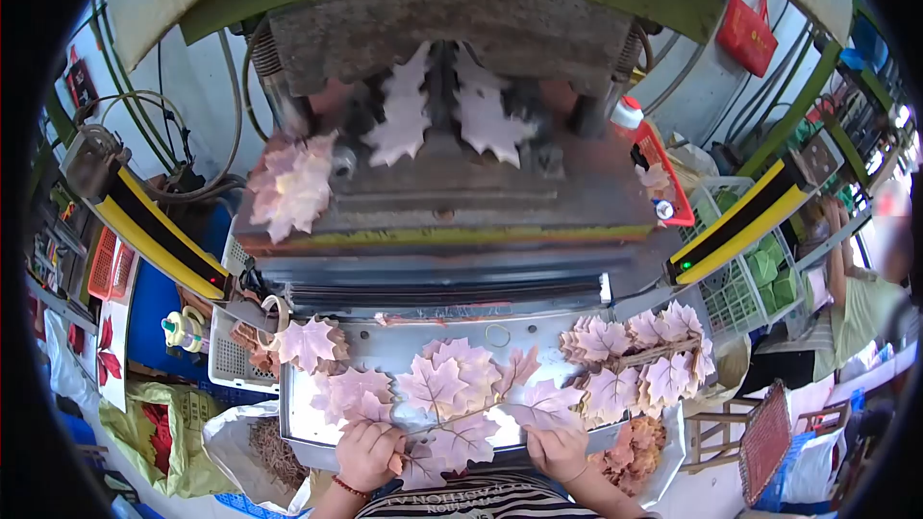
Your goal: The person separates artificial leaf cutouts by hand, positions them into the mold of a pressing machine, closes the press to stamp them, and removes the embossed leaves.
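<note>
My left hand (368, 457) is closed at the front edge of the metal tray (361, 333), around the end of a brown stem (452, 420) with pale pink leaves. My right hand (558, 452) pinches the lower edge of a pink leaf (543, 405) to the right of the stem. Between the hands, another leaf (463, 440) lies below the stem. Piles of pink leaves (450, 377) rest on the tray behind the hands, with more leaves (611, 394) at its right end.
A press (442, 14) stands behind the tray, with two leaves (401, 111) in it and a leaf pile (293, 183) at its left. Yellow-black bars (168, 235) flank it. Sacks (255, 457) and crates (760, 274) stand around. A person (860, 312) is at the far right.
</note>
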A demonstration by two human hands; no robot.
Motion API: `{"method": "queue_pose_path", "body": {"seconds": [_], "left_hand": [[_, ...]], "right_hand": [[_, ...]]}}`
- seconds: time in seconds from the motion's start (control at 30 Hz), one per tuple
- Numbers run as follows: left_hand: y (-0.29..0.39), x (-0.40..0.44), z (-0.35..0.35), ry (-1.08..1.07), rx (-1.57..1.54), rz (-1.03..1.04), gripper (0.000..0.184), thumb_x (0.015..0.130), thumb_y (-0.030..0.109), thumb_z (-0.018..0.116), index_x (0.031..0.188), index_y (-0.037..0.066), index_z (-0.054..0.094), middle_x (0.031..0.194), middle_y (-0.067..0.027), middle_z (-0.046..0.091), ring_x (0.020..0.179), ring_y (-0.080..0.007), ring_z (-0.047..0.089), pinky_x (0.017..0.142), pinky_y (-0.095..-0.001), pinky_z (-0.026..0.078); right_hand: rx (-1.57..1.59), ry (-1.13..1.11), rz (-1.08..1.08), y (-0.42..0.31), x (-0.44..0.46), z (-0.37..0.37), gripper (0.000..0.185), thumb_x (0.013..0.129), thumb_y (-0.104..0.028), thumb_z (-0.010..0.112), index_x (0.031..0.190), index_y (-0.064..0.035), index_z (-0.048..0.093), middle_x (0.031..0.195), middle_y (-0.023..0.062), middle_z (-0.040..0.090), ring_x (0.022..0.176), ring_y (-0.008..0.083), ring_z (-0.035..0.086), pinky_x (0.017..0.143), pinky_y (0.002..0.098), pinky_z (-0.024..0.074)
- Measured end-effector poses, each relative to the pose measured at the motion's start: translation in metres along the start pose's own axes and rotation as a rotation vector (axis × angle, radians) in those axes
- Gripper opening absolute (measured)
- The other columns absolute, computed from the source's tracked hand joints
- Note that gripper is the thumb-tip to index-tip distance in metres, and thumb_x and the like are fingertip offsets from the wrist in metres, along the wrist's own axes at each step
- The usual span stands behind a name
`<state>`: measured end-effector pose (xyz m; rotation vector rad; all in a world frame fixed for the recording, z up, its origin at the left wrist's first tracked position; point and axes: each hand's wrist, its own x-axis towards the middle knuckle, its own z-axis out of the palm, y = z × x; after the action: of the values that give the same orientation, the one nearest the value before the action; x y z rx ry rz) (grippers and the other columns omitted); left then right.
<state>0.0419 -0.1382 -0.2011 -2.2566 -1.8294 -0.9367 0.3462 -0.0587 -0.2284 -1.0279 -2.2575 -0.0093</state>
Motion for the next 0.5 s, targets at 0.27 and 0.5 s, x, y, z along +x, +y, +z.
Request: {"method": "queue_pose_path", "body": {"seconds": [0.27,0.5], "left_hand": [[-0.0006,-0.0012,0.0025,-0.021,-0.021,-0.013,0.017,0.082,0.023,0.06,0.085,0.007,0.063,0.08,-0.0077,0.06,0.069,-0.0256,0.059,0.065,-0.0379,0.049],[0.0021,-0.0003,0.0025,-0.01,-0.018,-0.016,0.013,0.078,0.018,0.065,0.086,0.007,0.063,0.08,-0.0074,0.059,0.067,-0.0258,0.057,0.061,-0.0372,0.048]], "right_hand": [[0.009,-0.042,0.017,0.0003,-0.0035,-0.0024,0.016,0.072,-0.018,0.075,0.088,-0.0155,0.072,0.083,0.001,0.065,0.076,0.0198,0.062,0.065,0.0347,0.0405],[0.053,-0.022,0.017,0.0009,0.0009,-0.0045,0.021,0.071,-0.016,0.073,0.092,-0.0156,0.072,0.087,0.0011,0.067,0.077,0.0185,0.063,0.062,0.0318,0.0405]]}}
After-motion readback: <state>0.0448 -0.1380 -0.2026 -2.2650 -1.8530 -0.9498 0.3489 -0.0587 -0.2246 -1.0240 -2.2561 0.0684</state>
